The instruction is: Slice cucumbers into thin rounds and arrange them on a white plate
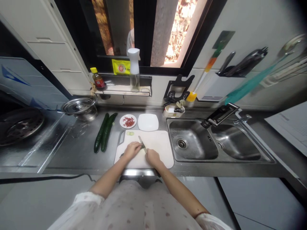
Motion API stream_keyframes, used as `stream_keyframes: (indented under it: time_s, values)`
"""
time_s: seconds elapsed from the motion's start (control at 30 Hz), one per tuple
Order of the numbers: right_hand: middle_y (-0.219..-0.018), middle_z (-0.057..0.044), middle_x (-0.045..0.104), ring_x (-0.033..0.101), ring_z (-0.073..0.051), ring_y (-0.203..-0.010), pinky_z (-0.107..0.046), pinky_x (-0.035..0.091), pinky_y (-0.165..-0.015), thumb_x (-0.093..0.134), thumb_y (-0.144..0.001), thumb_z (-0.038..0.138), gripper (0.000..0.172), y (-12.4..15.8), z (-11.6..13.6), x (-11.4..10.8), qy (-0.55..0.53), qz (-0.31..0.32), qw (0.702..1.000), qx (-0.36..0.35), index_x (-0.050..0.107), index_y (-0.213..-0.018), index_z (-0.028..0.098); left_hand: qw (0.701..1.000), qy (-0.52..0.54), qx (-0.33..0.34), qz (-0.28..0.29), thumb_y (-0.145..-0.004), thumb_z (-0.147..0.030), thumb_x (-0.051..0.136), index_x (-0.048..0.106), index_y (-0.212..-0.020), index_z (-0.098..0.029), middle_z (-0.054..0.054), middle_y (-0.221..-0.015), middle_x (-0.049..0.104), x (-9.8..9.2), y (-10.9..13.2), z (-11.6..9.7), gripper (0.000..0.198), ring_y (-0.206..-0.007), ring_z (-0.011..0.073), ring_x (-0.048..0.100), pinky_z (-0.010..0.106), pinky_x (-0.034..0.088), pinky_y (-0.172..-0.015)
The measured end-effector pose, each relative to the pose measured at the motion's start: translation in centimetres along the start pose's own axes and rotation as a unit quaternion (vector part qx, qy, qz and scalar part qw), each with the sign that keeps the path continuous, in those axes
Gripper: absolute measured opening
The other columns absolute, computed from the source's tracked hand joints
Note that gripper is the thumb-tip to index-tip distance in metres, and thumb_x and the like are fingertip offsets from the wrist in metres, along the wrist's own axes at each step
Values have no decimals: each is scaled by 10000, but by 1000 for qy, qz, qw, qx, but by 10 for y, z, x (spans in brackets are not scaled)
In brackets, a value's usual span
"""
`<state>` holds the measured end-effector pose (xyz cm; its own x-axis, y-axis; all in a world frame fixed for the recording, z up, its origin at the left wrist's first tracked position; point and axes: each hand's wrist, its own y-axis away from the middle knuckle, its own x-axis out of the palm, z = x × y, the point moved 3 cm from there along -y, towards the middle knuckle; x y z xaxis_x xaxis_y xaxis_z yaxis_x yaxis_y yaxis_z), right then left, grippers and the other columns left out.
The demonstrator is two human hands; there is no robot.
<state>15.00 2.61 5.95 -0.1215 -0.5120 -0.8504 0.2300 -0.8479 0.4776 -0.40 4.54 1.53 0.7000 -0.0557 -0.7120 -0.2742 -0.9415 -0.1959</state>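
Note:
My right hand (153, 157) is closed round the handle of a knife (142, 141), its narrow blade pointing away from me over the white cutting board (163, 143). Beside the blade, my left hand (131, 150) is wrapped over a cucumber, pressing it to the board. Most of that cucumber is hidden under the fingers; a dark green end (143, 146) shows by the knife. A few pale green cucumber slices (130, 133) lie at the board's far left corner. Two whole cucumbers (105, 132) rest on the steel counter left of the board.
Behind the board stand a small plate of chopped red bits (128, 121) and a white square plate (148, 122). A lidded steel pot (80, 108) is at the back left. To the right is a double sink (194, 158) with a black faucet (219, 115).

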Motion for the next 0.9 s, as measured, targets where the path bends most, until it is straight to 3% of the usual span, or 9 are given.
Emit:
stream_keyframes:
  time_s: [0.17, 0.6, 0.9]
  values:
    - [-1052, -149, 684, 638, -224, -1019, -284, 446, -798, 376, -923, 143, 329, -6, 4, 1, -2, -24, 1000, 2, 593, -1168, 108, 1000, 2, 0, -2, -898, -240, 541, 721, -1011, -223, 52, -1007, 718, 0, 0, 1, 214, -954, 178, 637, 314, 485, -881]
    - [-1015, -159, 686, 645, -230, -999, -287, 440, -776, 378, -920, 145, 301, 23, -13, 18, 0, 4, 1000, 23, 602, -1119, 121, 1000, 3, -10, -1, -898, -239, 543, 720, -1015, -226, 50, -1015, 717, -1, 1, -1, 212, -960, 186, 630, 328, 478, -891]
    - [-1015, -165, 685, 642, -231, -1012, -293, 442, -795, 382, -918, 148, 304, 20, -10, 16, -1, -1, 1000, 19, 599, -1128, 112, 1000, -1, -7, -6, -901, -245, 542, 718, -1006, -225, 47, -1008, 717, -1, 1, 0, 206, -955, 186, 631, 325, 476, -884]
